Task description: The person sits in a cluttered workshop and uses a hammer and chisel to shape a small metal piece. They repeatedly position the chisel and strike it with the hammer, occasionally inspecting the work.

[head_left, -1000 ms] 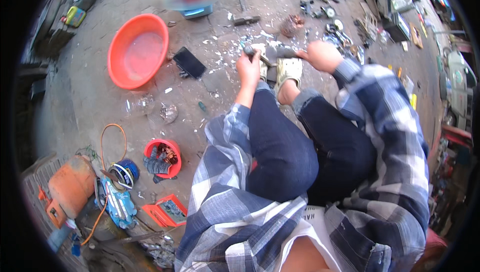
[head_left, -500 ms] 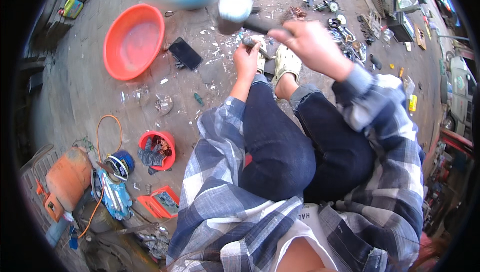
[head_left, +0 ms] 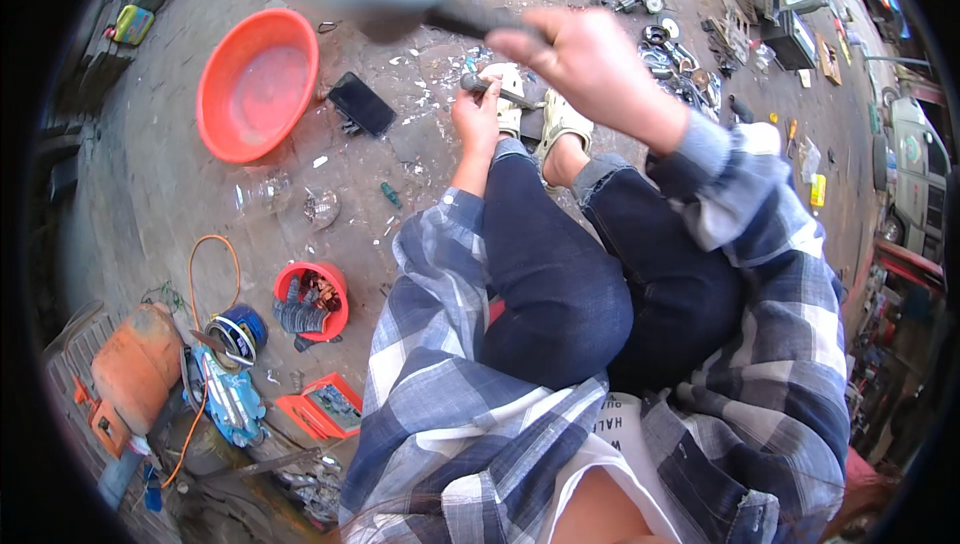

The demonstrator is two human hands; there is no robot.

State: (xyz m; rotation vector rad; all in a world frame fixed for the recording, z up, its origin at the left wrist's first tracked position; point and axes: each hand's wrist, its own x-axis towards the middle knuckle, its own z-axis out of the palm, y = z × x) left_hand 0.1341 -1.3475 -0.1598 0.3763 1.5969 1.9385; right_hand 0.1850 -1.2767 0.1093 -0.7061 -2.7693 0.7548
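Note:
My right hand [head_left: 595, 59] is closed round the dark handle of a hammer [head_left: 470, 19]. The hammer's big head is raised at the top of the picture, smeared by motion and apart from anything below it. Lower down, between my feet, my left hand [head_left: 476, 119] grips a metal chisel [head_left: 512, 96]. Its thick struck end sticks out above the fingers, and its shaft slants right toward my cream clogs [head_left: 566, 129]. Whatever lies under the chisel's tip is mostly hidden by my hand and clogs.
Left of my hands are a large orange-red basin [head_left: 258, 84] and a dark phone [head_left: 362, 104]. A small red bucket [head_left: 335, 289] holds copper-coloured scraps and a grey glove. Metal parts [head_left: 685, 69] lie at the right; an orange gas cylinder [head_left: 140, 359] stands lower left.
The hammer has risen up and to the left, its head looking larger and more blurred. My left hand keeps hold of the chisel in nearly the same place.

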